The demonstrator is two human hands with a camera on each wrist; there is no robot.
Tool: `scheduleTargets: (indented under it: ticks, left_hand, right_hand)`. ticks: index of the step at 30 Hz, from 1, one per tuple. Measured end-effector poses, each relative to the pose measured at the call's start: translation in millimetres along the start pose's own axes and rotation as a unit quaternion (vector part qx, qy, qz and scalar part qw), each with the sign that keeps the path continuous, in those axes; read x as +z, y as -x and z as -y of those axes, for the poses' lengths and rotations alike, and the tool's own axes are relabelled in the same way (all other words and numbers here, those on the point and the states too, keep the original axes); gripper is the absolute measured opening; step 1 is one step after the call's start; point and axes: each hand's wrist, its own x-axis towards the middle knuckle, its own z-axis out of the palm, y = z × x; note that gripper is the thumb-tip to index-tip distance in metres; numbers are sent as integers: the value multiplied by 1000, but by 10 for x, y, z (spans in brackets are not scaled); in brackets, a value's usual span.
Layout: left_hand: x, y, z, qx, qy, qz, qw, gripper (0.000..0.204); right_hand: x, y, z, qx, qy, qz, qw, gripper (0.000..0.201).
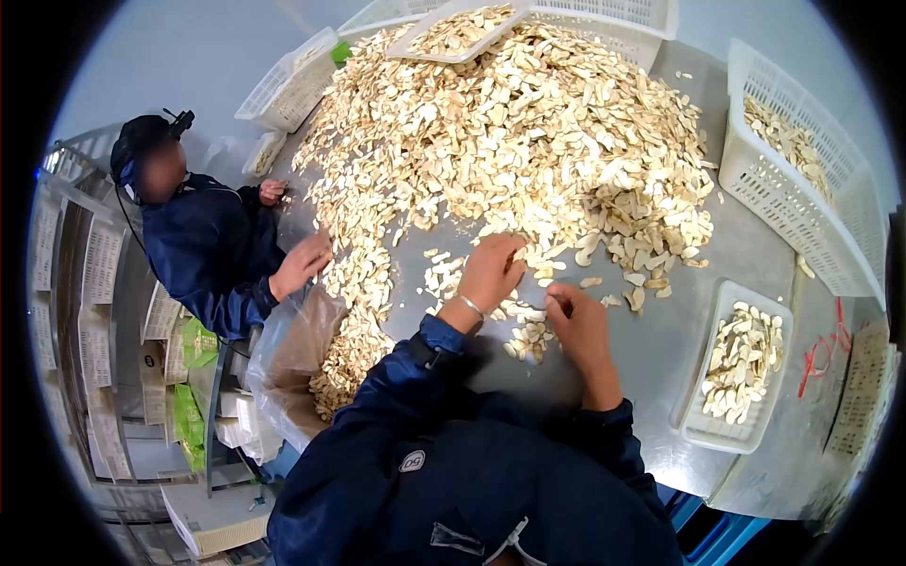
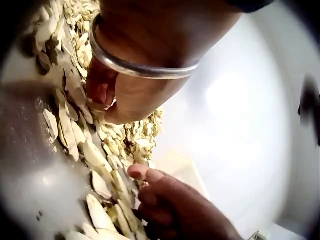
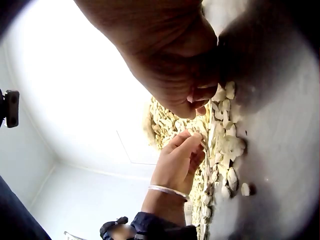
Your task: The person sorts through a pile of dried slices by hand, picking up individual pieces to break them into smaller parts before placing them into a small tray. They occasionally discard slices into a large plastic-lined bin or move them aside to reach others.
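Pale dried slices (image 1: 528, 123) form a large heap on the metal table. At its near edge the left hand (image 1: 491, 275), with a bangle at the wrist, bends its fingers down; in the right wrist view this left hand (image 3: 175, 167) pinches a pale slice (image 3: 197, 135) between thumb and fingers. Close by on the right, the right hand (image 1: 580, 330) hovers with curled fingers beside a few loose slices (image 1: 530, 340). The left wrist view shows the right hand (image 2: 182, 202) near the slices; whether it holds one cannot be told.
A shallow white tray (image 1: 687, 415) with slices stands at right, a tall basket (image 1: 783, 203) behind it. Another tray (image 1: 458, 57) rests on the heap. At left, a person in dark blue (image 1: 208, 245) reaches to the heap, near a clear plastic bag (image 1: 288, 363).
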Motion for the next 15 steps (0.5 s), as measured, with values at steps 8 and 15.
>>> scheduleTargets:
  ticks: [8, 15]
  left_hand:
    - [61, 279, 380, -182, 347, 42, 919, 28]
    - [50, 328, 270, -169, 381, 45, 908, 31]
  right_hand:
    - [27, -12, 4, -12, -3, 4, 1000, 21]
    - [-11, 10, 104, -31, 11, -1, 999, 19]
